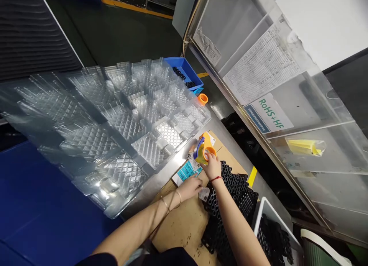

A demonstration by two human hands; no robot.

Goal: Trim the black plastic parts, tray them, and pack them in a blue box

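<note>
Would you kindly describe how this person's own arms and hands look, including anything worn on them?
The left hand and right hand are both gloveless, and the forearms are uncovered. The left wears a thin, pale bangle, perhaps two; the right wrist has a slim red cord. A dark sleeve shows at the left arm's upper end.
</note>
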